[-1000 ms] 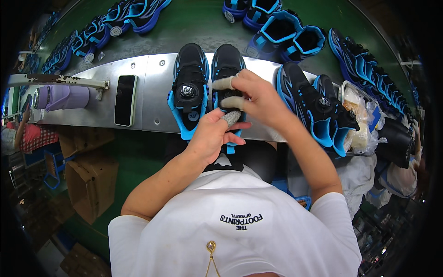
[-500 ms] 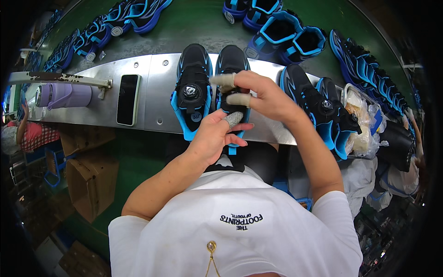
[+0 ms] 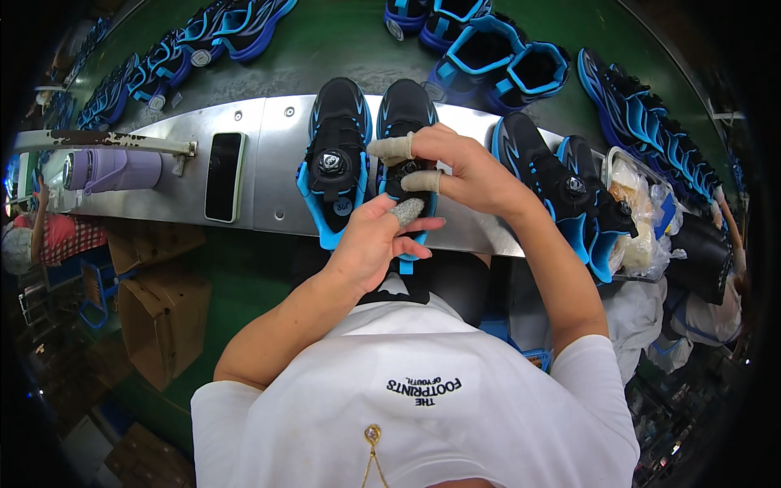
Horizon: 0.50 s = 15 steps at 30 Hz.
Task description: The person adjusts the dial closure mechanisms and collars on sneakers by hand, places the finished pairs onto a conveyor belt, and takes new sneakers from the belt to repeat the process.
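Two black sneakers with bright blue lining stand side by side on the steel ledge before me, toes pointing away. At the right sneaker (image 3: 403,104), my right hand (image 3: 468,172) has its thumb and forefinger, both in beige finger cots, closed around the round dial on the tongue. My left hand (image 3: 376,238) grips that sneaker's opening near the heel; its thumb wears a grey cover and the other fingers are partly hidden. Untouched, the left sneaker (image 3: 338,118) shows its dial and insole.
Another sneaker pair (image 3: 529,159) stands right, beside a tray (image 3: 608,175) of bagged parts. To the left lie a phone (image 3: 225,177) and a lilac bottle (image 3: 122,170). Beyond the ledge, a green belt (image 3: 333,37) carries rows of sneakers. Cardboard boxes (image 3: 163,325) sit lower left; people are at both sides.
The fingers of my right hand, blurred before, have settled around the dial. My left hand keeps its place. Sneakers on the belt have shifted slightly left.
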Motion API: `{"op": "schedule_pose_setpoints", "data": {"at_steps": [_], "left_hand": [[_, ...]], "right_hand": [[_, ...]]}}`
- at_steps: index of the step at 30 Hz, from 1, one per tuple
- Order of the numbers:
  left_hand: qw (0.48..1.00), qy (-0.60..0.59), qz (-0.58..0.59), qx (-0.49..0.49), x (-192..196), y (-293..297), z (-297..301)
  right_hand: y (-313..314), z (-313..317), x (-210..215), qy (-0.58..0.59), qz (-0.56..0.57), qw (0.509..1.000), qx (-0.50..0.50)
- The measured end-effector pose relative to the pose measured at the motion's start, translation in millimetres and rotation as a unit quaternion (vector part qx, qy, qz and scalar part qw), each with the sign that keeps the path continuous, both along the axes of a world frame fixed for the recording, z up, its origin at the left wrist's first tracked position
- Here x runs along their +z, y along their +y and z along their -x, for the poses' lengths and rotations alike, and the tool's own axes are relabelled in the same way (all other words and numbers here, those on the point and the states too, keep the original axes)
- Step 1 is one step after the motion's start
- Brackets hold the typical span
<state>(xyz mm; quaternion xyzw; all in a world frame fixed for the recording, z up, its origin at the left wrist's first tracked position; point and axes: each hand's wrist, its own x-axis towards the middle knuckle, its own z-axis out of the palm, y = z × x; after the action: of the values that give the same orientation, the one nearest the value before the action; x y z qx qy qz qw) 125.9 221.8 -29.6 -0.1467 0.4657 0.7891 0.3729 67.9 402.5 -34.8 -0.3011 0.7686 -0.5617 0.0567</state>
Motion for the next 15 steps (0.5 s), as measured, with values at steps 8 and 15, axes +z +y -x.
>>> {"op": "schedule_pose_setpoints", "data": {"at_steps": [8, 15], "left_hand": [[1.0, -0.005, -0.001, 0.006, 2, 2, 0], [1.0, 0.0, 0.009, 0.018, 7, 4, 0]], "right_hand": [[-10, -17, 0, 0.014, -0.029, 0.99, -0.138], [-25, -31, -13, 0.038, -0.047, 0.976, -0.207]]}}
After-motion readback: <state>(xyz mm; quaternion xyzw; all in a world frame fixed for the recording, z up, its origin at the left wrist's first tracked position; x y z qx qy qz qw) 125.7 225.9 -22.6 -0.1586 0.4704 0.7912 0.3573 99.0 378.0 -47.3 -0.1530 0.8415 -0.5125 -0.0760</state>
